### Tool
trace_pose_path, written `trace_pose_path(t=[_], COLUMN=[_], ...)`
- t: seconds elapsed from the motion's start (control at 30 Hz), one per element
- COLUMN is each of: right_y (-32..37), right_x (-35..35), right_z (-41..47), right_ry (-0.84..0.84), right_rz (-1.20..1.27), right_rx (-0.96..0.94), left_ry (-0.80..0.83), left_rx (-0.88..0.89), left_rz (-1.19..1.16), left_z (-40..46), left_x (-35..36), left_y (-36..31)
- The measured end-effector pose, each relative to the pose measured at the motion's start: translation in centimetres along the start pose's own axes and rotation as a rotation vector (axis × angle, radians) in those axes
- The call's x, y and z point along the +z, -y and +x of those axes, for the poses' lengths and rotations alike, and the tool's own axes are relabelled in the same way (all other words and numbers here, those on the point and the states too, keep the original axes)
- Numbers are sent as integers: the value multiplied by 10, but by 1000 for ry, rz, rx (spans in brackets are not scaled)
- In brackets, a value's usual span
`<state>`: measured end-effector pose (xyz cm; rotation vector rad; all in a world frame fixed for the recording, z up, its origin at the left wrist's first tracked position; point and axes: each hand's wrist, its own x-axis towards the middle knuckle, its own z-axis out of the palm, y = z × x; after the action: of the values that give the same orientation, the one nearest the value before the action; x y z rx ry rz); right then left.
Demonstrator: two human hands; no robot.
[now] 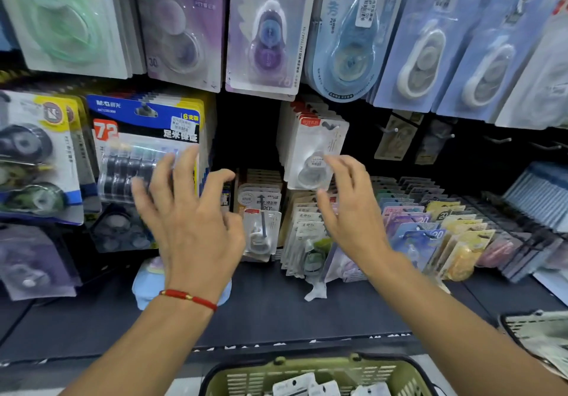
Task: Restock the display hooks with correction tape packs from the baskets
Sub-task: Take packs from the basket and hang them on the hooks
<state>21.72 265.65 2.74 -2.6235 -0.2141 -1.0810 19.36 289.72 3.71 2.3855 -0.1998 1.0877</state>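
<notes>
Where the frame ends at the bottom, a green basket point(319, 374) sits with white correction tape packs point(295, 386) lying inside it, and the corner of a second, pale basket point(534, 326) shows at the lower right edge. Above them runs a dark shelf point(276, 309), bare along its front. Both forearms reach up from the lower corners over this shelf. The left hand point(187, 211), with a red cord bracelet point(187, 298) on its wrist, is spread wide, fingers splayed and slightly bent, holding nothing; it is blurred at the fingertips and lies in front of a blue-and-yellow multipack point(144, 137) at centre left. The right hand point(347, 208), right of centre, is also spread with fingers loosely curved and empty; its fingertips are just beside a hanging white pack point(313, 152), but whether they touch it I cannot tell. Below that pack, rows of small packs point(307, 235) stand upright at the back of the shelf, with pastel ones point(430, 229) further right. Along the top of the frame hang larger blister packs: green point(61, 17) at upper left, purple point(181, 23), then blue ones point(347, 39) toward the upper right. A few bare hooks point(498, 140) show at mid right.
</notes>
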Motion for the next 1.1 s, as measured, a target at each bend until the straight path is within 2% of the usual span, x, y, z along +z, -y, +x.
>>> trace_pose_path(t=[0.07, 0.2, 0.4, 0.5, 0.6, 0.67, 0.77, 0.83, 0.97, 1.03, 1.1], right_y=[-2, -10, -12, -9, -7, -6, -6, -9, -17, -20, -21], right_x=[11, 30, 34, 31, 19, 9, -7, -15, -24, -22, -15], right_z=[1, 22, 38, 33, 12, -18, -78, -122, -213, -251, -281], right_ry=[54, 289, 338, 368, 399, 425, 572, 745, 1115, 1189, 1202], right_rz=[-147, -310, -293, -284, -171, -43, 92, 58, -76, -83, -39], right_rx=[-198, -151, -166, -156, -116, -57, 119, 221, 299, 363, 479], left_ry=[116, 263, 317, 287, 238, 256, 518, 749, 1129, 1273, 1409], left_rx=[-55, -54, -47, -25, 96, 187, 208, 261, 352, 300, 150], left_rz=[55, 127, 157, 161, 154, 46, -218, -255, -95, 20, 85], left_z=[-3, -9, -11, -11, -17, -29, -61, -90, -167, -204, -236], left_x=[0, 2, -3, -7, -10, -11, -10, -6, 14, 27, 39], left_y=[6, 15, 20, 21, 17, 13, 4, -2, -7, -3, 2])
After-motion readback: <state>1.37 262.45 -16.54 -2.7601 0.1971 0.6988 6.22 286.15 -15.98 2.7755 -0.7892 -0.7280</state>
